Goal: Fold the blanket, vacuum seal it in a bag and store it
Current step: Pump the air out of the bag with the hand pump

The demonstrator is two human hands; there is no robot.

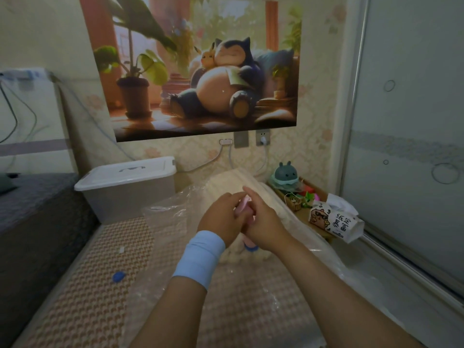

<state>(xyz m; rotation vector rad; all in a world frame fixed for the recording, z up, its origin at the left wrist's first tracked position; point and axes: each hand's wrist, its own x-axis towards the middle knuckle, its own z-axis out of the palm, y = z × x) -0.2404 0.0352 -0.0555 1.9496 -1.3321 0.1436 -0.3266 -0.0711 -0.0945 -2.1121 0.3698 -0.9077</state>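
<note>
Centrally, both hands [219, 217] grip a pink object [242, 204] at the bagged blanket's [271, 194] near edge.

Two hands show: one left hand [221, 218] and one right hand [265, 223]. There is one pink object [241, 204], one blanket [233, 178], one clear bag [170, 214], one lidded storage box [125, 187], one tissue pack [337, 221], one blue cap [118, 276], one poster [200, 66] and one wristband [200, 257].
</note>
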